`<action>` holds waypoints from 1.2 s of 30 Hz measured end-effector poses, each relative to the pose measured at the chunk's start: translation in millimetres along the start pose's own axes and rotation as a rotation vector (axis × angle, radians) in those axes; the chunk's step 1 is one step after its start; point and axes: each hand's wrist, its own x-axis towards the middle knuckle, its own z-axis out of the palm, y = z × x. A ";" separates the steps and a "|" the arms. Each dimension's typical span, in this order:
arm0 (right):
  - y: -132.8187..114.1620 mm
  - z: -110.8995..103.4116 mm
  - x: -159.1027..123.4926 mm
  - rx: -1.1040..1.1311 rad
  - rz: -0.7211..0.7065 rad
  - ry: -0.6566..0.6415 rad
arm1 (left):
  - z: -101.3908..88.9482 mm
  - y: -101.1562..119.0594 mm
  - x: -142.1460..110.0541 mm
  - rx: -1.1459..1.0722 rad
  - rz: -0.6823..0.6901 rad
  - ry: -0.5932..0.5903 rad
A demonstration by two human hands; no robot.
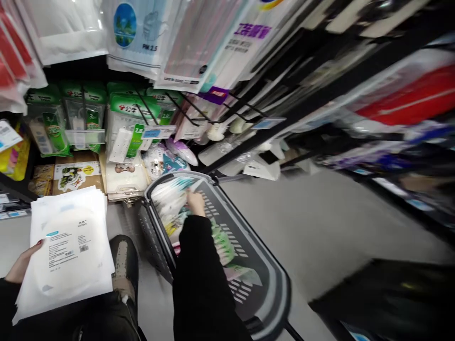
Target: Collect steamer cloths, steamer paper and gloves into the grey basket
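My left hand [23, 263] grips the left edge of a stack of white paper sheets [99, 203], its thumb on top. On the sheets lies a pale, rounded flat package [67, 246] with small print and a barcode. My right hand [196, 203] is inside a grey shopping basket [256, 232], at its far end, fingers curled against white plastic-wrapped packages [172, 194]. What it grips there is too small to make out. Green-and-white packets [222, 244] lie further along the basket, partly behind my black sleeve.
Shelving ahead holds green-topped power strip packs [131, 123] on hooks and hanging plastic-wrapped goods [138, 38]. A cardboard box [76, 177] stands on the low shelf. My shoe [124, 265] is left of the basket. Grey floor [313, 218] and blurred shelves lie to the right.
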 end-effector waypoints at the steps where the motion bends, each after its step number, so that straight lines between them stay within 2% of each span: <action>1: -0.9 -3.3 -7.2 0.023 -0.011 0.017 | -0.9 -0.7 1.0 -0.008 -0.009 -0.022; 3: -3.3 -8.5 -26.7 0.059 -0.035 0.074 | -4.0 -0.4 3.9 -0.030 0.002 -0.066; 5: -6.6 -6.7 -58.7 0.120 -0.099 0.191 | -8.1 1.0 7.2 -0.031 0.027 -0.113; 6: -8.6 -1.8 -80.6 0.220 -0.209 0.296 | -10.1 1.5 8.6 -0.027 0.036 -0.134; 7: -11.0 5.9 -105.9 0.340 -0.335 0.294 | -12.0 1.6 9.8 -0.022 0.042 -0.151; 9: -17.7 28.6 -160.8 0.523 -0.540 -0.069 | -14.8 0.6 11.7 -0.006 0.060 -0.170; 10: -22.2 42.4 -186.7 0.552 -0.572 -0.272 | -15.8 -0.4 12.6 0.006 0.072 -0.173; 11: -27.3 56.7 -209.1 0.559 -0.569 -0.407 | -16.5 -1.6 13.3 0.019 0.083 -0.170; 14: -41.8 93.7 -247.4 0.546 -0.507 -0.598 | -17.8 -4.6 14.5 0.058 0.140 -0.144; 16: -46.6 108.8 -251.5 0.576 -0.455 -0.679 | -18.8 -5.6 14.4 0.070 0.174 -0.133; 20: -42.5 123.5 -241.6 0.708 -0.411 -0.799 | -23.8 -6.1 14.0 0.069 0.185 -0.157; 25: -30.3 130.9 -236.0 0.751 -0.435 -0.817 | -30.0 -6.8 15.3 0.088 0.213 -0.129; 28: -24.0 126.9 -235.6 0.726 -0.442 -0.738 | -28.6 -7.7 14.7 0.101 0.235 -0.105; 32: -17.6 117.0 -234.2 0.691 -0.459 -0.546 | -24.9 -8.3 13.0 0.115 0.252 -0.075; 36: -14.5 97.5 -230.0 0.662 -0.510 -0.383 | -23.8 -7.4 11.3 0.125 0.239 -0.076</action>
